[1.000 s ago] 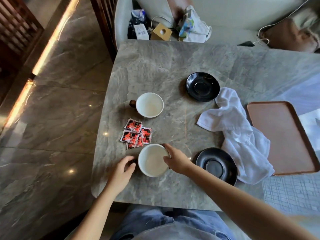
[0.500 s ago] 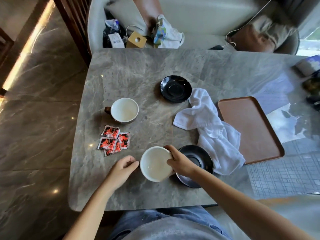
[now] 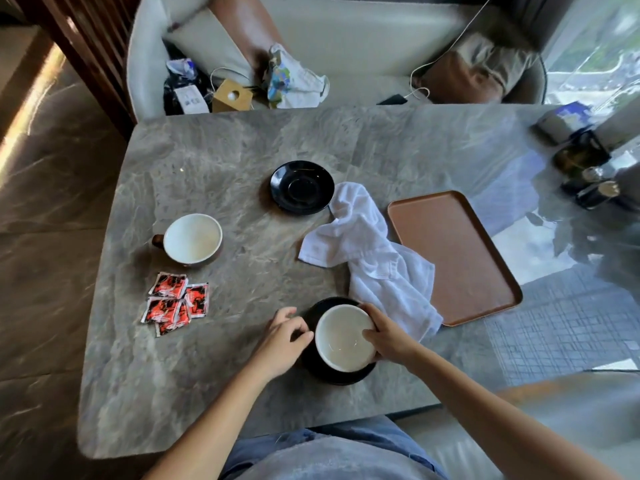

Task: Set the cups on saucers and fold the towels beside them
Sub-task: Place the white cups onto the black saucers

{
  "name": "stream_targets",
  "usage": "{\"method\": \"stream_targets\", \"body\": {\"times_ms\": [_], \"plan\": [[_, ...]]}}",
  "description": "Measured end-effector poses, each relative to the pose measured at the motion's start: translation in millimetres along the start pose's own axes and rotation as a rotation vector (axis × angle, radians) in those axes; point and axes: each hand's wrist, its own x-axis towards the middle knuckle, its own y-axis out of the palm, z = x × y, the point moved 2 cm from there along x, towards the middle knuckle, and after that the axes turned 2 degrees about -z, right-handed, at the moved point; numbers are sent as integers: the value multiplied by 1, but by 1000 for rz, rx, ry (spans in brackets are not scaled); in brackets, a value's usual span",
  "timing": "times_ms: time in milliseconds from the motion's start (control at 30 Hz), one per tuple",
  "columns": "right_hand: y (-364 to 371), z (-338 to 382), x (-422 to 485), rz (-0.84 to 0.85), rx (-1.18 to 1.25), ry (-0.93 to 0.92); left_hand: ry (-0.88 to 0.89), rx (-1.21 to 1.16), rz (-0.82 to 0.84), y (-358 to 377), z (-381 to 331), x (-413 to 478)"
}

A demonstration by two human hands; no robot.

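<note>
A white-lined cup (image 3: 343,337) sits on the near black saucer (image 3: 329,375) at the table's front. My right hand (image 3: 384,336) grips the cup's right rim. On the cup's left side, my left hand (image 3: 284,336) has its fingers curled where the handle is; the handle itself is hidden. A second brown cup (image 3: 192,239) stands alone at the left. The far black saucer (image 3: 302,187) is bare. A crumpled white towel (image 3: 374,258) lies between the saucers and the tray, touching both saucers.
A brown tray (image 3: 453,254) lies right of the towel. Several red sachets (image 3: 175,303) lie left of the near saucer. Dark jars and a box (image 3: 585,168) stand at the far right. A sofa with clutter (image 3: 242,88) runs behind the table.
The cup moved right from the bare table onto the near saucer, carried by my right hand. My left hand followed to its left side. The camera view shifted right.
</note>
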Motion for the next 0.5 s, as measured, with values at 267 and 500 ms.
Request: {"method": "stream_targets", "body": {"times_ms": [267,500], "plan": [[-1,1,8,-5,-6,-16,10,54,4,-1,-2,9],[-1,1,15,-26,-90,-56,-14,-21,-16,-3,-1,9]]}}
